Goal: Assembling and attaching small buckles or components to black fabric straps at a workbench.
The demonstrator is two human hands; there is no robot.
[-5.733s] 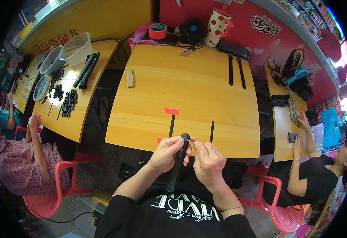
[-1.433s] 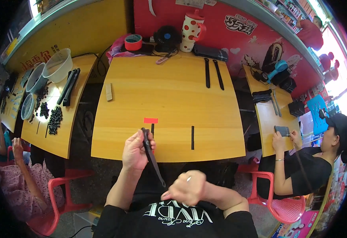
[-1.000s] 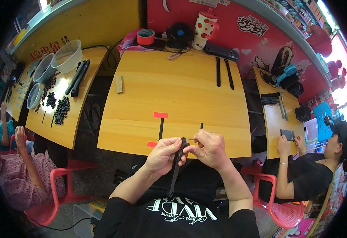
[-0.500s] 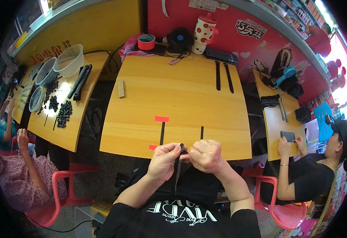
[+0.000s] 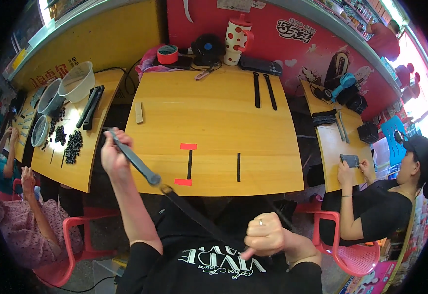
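Strap point(image 5: 135, 161) with ring point(image 5: 166, 189): raised over the near-left part of the surface point(image 5: 209, 122), black tail point(image 5: 192, 206) slanting right toward the black shirt point(image 5: 199, 274). Left grip point(image 5: 115, 152): pinching the upper end. Right grip point(image 5: 265, 234): fingers curled; cannot tell whether pinching anything. Step in hand, as judged: drawing the strap out to length. For the next move, probably required: firm left hold, tail free of twists. On the surface: dark strips point(image 5: 190, 164) and red tape pieces point(image 5: 188, 146), near; pale block point(image 5: 139, 112), left; two black straps point(image 5: 257, 90), far right; tape roll point(image 5: 167, 56), fan point(image 5: 207, 47), spotted tumbler point(image 5: 233, 44), far edge. Beyond: yellow wall point(image 5: 121, 29), red wall point(image 5: 199, 19); seated co-workers point(image 5: 370, 203) left and right.
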